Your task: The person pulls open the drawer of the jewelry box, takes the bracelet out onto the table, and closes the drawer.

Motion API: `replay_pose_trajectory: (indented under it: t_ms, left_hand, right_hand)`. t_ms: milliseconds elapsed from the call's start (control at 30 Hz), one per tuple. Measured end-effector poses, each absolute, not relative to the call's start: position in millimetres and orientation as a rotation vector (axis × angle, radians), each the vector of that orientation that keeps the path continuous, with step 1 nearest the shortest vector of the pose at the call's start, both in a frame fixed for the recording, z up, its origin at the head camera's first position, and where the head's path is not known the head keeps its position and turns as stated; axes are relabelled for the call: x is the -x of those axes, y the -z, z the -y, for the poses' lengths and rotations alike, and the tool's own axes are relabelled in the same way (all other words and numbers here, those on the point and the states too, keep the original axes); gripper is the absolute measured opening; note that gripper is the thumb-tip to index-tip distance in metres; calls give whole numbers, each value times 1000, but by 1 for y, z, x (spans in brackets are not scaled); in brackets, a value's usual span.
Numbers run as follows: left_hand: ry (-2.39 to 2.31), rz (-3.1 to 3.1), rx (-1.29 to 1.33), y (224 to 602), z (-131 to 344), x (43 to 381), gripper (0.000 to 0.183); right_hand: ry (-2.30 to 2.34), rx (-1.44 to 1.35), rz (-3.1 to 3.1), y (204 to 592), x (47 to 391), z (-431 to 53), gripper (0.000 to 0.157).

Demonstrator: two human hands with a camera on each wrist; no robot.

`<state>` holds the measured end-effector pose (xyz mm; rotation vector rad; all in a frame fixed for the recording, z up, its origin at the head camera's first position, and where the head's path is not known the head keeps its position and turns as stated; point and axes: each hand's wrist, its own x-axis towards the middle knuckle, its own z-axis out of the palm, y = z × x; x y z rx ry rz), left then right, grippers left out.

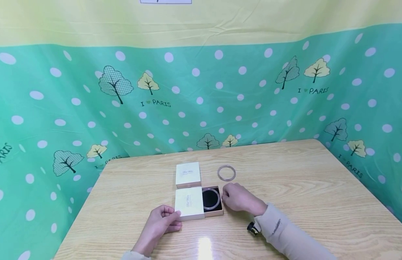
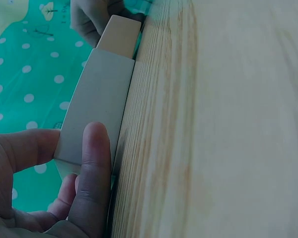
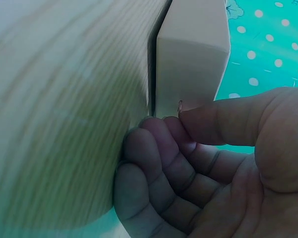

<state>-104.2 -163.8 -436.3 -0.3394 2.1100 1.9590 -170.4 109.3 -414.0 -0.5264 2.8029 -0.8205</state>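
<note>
A white sliding gift box lies on the table, its drawer (image 1: 222,209) partly out to the right of the sleeve (image 1: 189,202). Inside the drawer a pale bangle (image 1: 218,200) rests on black lining, its left part covered by the sleeve. My left hand (image 1: 162,221) holds the sleeve at its left end, thumb and fingers on different faces. At the drawer's right end my right hand (image 1: 238,196) pinches a small pull tab (image 3: 180,106) between thumb and curled fingers. A second white box (image 1: 188,174) sits just behind the sleeve. Another pale bangle (image 1: 226,166) lies on the table behind the right hand.
The wooden table (image 1: 302,173) reaches a green dotted curtain (image 1: 201,90) at the back and sides. A black strap piece (image 1: 253,228) hangs by the right sleeve cuff. Light reflects off the table near the front.
</note>
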Motion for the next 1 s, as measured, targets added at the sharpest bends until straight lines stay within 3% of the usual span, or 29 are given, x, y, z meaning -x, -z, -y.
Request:
replay_pose_trajectory:
  t_ms: [1000]
  left_hand:
    - [-1953, -2122, 357, 436, 163, 105, 32]
  right_hand:
    - [806, 490, -2802, 415, 174, -117, 24]
